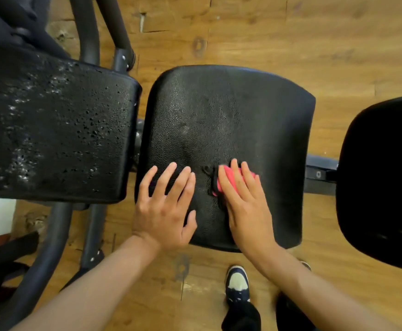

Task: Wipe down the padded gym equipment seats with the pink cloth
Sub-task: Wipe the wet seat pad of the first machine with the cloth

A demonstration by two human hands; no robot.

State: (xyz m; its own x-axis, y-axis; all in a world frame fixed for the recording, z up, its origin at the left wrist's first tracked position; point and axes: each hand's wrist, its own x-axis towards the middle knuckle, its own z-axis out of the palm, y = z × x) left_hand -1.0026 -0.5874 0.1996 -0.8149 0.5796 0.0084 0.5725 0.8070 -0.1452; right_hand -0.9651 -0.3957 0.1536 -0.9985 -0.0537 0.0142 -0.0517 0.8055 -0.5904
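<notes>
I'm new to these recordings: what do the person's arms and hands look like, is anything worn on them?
Both forearms are bare, with no sleeves in view. The left hand and right hand wear no gloves, and no rings, watch or markings are visible.

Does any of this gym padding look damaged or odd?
Yes. The left pad is pitted with small holes and whitish worn patches. The middle seat, where the right hand presses the pink cloth, looks intact apart from wrinkling beside the cloth.

A navy-and-white shoe (237,286) stands on the wooden floor (290,39), perhaps scuffed.
</notes>
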